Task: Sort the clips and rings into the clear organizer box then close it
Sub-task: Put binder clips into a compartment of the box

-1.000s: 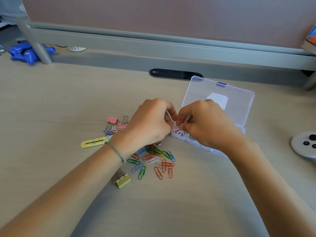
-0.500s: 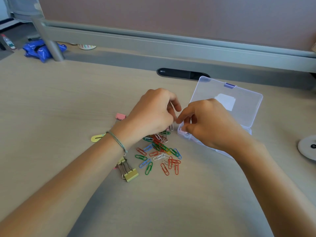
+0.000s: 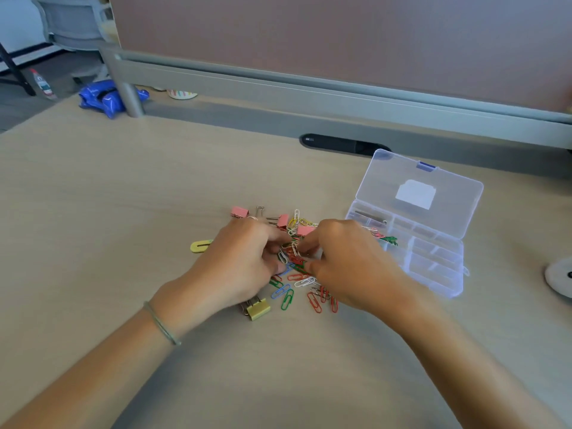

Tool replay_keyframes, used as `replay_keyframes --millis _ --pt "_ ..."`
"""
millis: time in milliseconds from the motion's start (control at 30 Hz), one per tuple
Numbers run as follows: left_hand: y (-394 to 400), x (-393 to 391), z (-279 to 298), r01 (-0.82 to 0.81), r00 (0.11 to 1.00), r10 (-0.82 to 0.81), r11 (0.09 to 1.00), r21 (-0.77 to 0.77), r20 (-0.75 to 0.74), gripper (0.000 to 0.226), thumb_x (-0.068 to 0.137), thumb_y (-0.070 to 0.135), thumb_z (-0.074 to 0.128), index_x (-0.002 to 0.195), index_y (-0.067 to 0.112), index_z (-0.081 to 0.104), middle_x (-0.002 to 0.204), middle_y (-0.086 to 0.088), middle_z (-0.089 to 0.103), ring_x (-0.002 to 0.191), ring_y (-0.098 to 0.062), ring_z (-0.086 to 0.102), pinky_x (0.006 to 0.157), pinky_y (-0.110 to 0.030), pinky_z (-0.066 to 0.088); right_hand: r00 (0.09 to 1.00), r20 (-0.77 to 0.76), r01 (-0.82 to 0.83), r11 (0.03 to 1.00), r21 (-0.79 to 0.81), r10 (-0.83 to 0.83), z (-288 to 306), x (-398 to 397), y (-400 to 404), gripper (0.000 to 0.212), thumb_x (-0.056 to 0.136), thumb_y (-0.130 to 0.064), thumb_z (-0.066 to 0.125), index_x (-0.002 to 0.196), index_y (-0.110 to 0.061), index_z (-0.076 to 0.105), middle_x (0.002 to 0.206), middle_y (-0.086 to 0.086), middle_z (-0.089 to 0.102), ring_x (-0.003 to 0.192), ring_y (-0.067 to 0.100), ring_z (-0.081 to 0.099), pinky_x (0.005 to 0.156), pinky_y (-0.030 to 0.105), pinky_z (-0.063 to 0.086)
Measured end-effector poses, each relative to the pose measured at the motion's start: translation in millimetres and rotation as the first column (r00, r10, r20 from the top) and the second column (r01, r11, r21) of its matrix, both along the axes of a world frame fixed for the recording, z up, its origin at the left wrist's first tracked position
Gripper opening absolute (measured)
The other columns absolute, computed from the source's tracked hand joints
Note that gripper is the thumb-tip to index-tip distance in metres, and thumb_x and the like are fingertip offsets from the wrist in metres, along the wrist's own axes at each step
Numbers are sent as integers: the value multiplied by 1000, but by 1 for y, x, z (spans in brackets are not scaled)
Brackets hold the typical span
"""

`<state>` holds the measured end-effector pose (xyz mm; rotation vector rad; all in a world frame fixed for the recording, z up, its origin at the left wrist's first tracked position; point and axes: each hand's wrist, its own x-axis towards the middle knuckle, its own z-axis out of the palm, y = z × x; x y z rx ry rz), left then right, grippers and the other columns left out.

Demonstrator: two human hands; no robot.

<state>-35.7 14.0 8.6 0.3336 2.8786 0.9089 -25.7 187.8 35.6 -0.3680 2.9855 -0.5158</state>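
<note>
A pile of coloured paper clips (image 3: pixel 289 292) lies on the desk between my hands. My left hand (image 3: pixel 244 264) and my right hand (image 3: pixel 349 267) are both down in the pile, fingers curled, fingertips pinching clips at its middle. Pink binder clips (image 3: pixel 240 212) lie at the far side of the pile. A yellow binder clip (image 3: pixel 259 308) lies near my left wrist, and a large yellow clip (image 3: pixel 201 246) shows to the left. The clear organizer box (image 3: pixel 433 274) stands open to the right, its lid (image 3: pixel 448 187) tilted back. Some green and red clips (image 3: pixel 388 239) sit in its near-left compartment.
A grey partition rail runs along the back of the desk, with a black cable slot (image 3: pixel 343 144) in front of it. A blue bag (image 3: pixel 105 96) lies at the far left. A white round device (image 3: pixel 560 278) sits at the right edge.
Both hands have moved from the box's left end down to the paper clip pile. The box's compartments now show.
</note>
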Motion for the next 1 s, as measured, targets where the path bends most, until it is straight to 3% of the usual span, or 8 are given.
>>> replay_keyframes --millis 167,233,367,467,600,700,833,1000 --pt "-8 4 -4 1 1000 -1 999 38 -23 33 79 19 84 110 29 78 106 14 62 79 -6 65 76 -26 48 998 -47 38 998 -43 -40 8 -3 9 23 84 -11 62 94 -25 77 91 -7 74 81 13 66 73 27 52" --pt "-8 5 -4 -1 1000 3 998 63 -27 26 80 21 84 103 30 79 105 14 62 74 -5 67 75 -27 50 986 -148 67 997 -39 -73 4 -12 7 19 87 -19 64 102 -23 75 94 -4 74 84 17 65 74 28 51" --pt "-6 6 -6 -16 996 24 995 95 -83 21 80 25 83 99 32 76 95 13 64 72 -2 63 70 -25 46 955 -293 85 982 166 -33 -6 -27 -8 22 89 -34 62 96 -16 71 94 6 68 83 31 66 66 34 52" --pt "-8 6 -7 -24 991 39 992 125 -126 25 81 23 81 104 31 75 91 12 66 75 -7 60 72 -27 49 954 -299 73 971 228 -1 -8 -30 -13 14 84 -26 62 86 -14 70 87 7 62 76 32 63 59 33 48" --pt "-7 -4 -4 -50 955 96 984 169 -280 22 81 16 78 100 28 77 89 11 66 75 -9 60 72 -26 46 971 -238 59 979 194 -12 -12 -33 -8 9 79 -13 59 80 -13 67 85 9 64 74 32 62 62 37 53" --pt "-1 -21 -2 -55 942 79 995 83 -327 26 86 18 74 108 30 76 98 10 64 85 -14 64 76 -31 51 963 -268 60 983 175 -11 -11 -28 -5 12 82 -18 60 89 -15 68 90 6 64 78 33 63 64 38 54" --pt "7 -40 5 24 958 -59 992 -126 -282 44 86 22 76 127 34 66 114 11 66 108 -16 61 81 -33 49 940 -339 83 943 322 33 -2 -23 -1 18 86 -26 56 99 -20 66 93 1 65 83 31 64 60 31 41" --pt "10 -53 7 61 975 -87 989 -131 -205 47 82 10 76 122 34 69 103 13 72 95 -15 64 81 -36 53 963 -261 25 931 363 75 -5 -24 3 17 88 -22 53 100 -20 64 97 2 63 85 31 64 60 31 38"
